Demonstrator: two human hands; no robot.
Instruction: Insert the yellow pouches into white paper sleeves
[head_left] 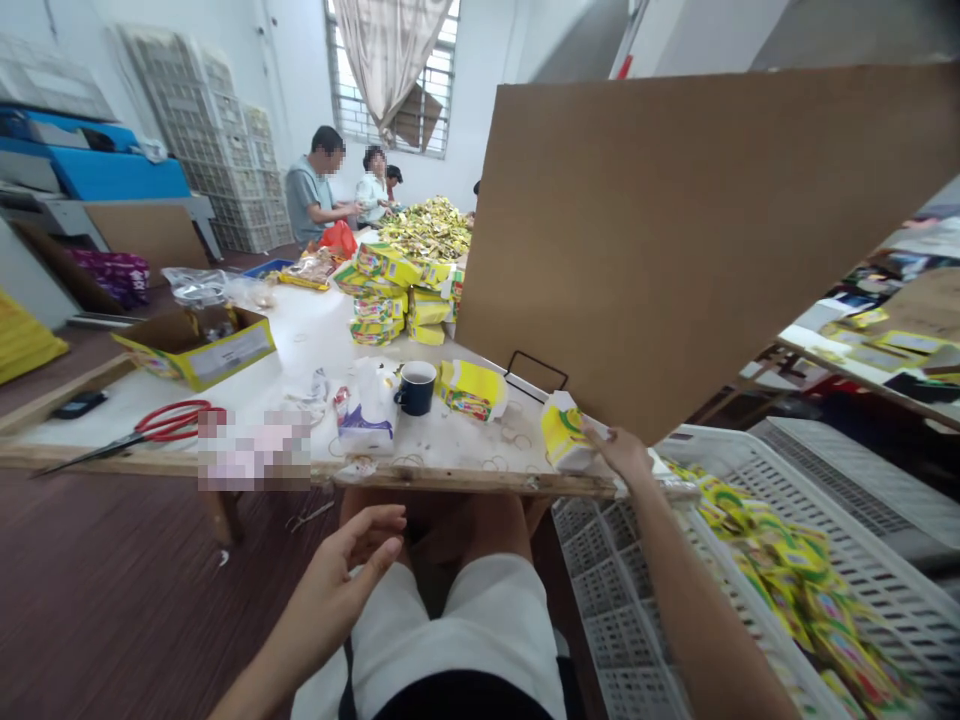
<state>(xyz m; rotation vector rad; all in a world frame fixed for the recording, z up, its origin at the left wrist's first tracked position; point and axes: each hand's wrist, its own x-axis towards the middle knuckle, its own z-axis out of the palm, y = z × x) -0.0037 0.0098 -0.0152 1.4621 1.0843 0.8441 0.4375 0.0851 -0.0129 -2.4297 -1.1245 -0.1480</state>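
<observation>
My right hand (621,455) grips the side of a small yellow cardboard box (564,432) at the table's front edge, right of centre. The box has a green print and a white end flap. Above my lap my left hand (364,550) hangs with nothing in it, fingers loosely bent and thumb apart. Another yellow box (472,390) lies on the table beside a dark mug (416,388). To the mug's left stands a white and purple tissue pack (366,425).
A large brown cardboard sheet (637,240) stands along the table's right side. White plastic crate (885,560) at lower right holds many yellow packets. Red-handled scissors (176,420) and an open yellow box (202,350) lie left. Stacked yellow boxes (379,295), a packet heap (431,230) and co-workers are farther back.
</observation>
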